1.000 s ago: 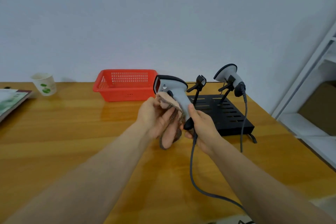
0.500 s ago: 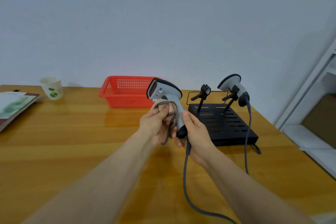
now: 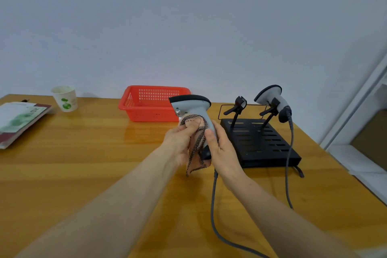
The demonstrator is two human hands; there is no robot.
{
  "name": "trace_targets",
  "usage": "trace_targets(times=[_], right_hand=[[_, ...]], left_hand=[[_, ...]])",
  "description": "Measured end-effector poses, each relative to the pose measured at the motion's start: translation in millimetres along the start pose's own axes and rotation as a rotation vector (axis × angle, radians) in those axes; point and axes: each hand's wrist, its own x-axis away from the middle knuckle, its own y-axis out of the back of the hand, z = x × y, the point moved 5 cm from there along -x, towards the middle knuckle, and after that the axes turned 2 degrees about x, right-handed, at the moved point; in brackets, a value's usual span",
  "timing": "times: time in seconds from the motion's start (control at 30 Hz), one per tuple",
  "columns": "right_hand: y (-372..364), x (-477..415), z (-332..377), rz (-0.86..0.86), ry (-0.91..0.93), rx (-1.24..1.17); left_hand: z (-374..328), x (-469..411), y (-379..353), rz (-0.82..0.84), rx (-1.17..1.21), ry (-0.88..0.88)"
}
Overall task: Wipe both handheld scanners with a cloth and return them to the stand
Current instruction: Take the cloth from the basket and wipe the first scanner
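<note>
Here the right hand [image 3: 223,148] is wrapped around the lower grip of the held scanner [image 3: 193,109], thumb laid along the grey handle, keeping it upright above the middle of the bench [image 3: 83,163]. The left hand [image 3: 180,139] is closed on the cloth [image 3: 196,144], pinching it against the neck of the scanner just under the head; the loose end of the cloth hangs down between the two hands. The hands sit close together, almost touching across the handle.

The scanner looks like a light, rigid plastic shell, smooth enough to slip, so the handle is the sensible place to hold it while the head and window get wiped. Its cable [image 3: 213,205] trails down from the base of the grip toward the near edge of the bench and will likely tug a little when the scanner is turned. The cloth is soft and limp, and folds to whatever it presses on.

Toward the far right corner of the bench stands the black stand [image 3: 261,142], with one empty cradle [image 3: 239,103] on its left post and the second scanner [image 3: 270,96] seated on its right post. A red basket [image 3: 150,102] sits at the far edge, a paper cup [image 3: 65,98] and a booklet [image 3: 18,119] toward the far left corner.
</note>
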Motion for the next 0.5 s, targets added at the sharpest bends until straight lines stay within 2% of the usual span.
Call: trace_targets(times=[0.17, 0.3, 0.4, 0.5], right_hand=[[-1.1, -3.9, -1.3, -0.091, -0.184, -0.018], [1.1, -5.4, -7.9, -0.217, -0.299, -0.158], [-2.9, -9.0, -21.4, -0.174, -0.296, -0.167], [-2.8, -2.9, -15.7, -0.03, -0.375, -0.208]], left_hand=[[10.7, 5.5, -7.2, 0.084, -0.054, 0.011], [17.7, 9.2, -7.1, 0.097, -0.111, 0.027], [20.5, 10.8, -9.0, 0.104, -0.199, 0.029], [20.8, 6.8, -6.8, 0.096, -0.271, -0.021]])
